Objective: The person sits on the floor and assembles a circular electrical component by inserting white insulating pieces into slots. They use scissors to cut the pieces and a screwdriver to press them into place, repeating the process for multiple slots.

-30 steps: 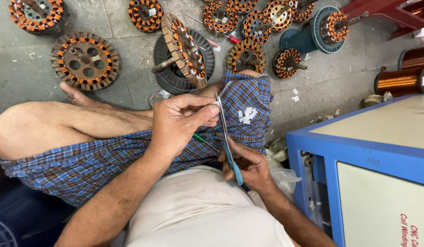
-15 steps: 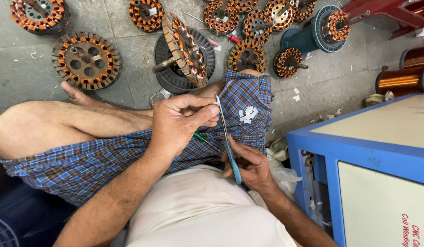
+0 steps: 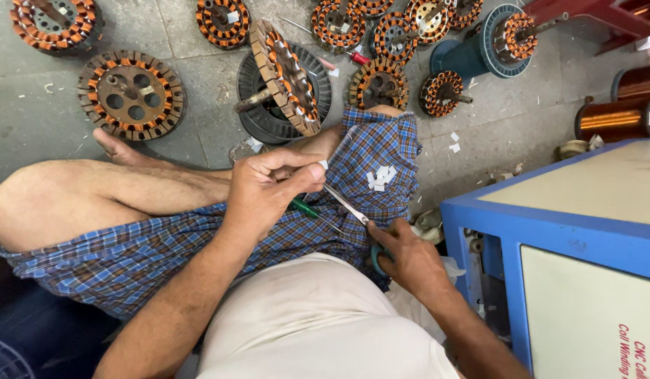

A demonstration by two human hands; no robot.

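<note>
Seated person snipping a small white piece with scissors above the lap

The left hand [image 3: 272,189] pinches a tiny white paper piece [image 3: 323,165] between thumb and fingertips; the right hand [image 3: 407,258] grips the scissors [image 3: 347,205], fingers closed over the teal handles, which are mostly hidden; the blade opening is hard to judge; cut white bits [image 3: 381,175] lie on the checked cloth [image 3: 370,151].

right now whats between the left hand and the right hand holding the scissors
In the head view, the scissors' blades span the gap from the right hand up to the left hand, over blue checked cloth.
</note>
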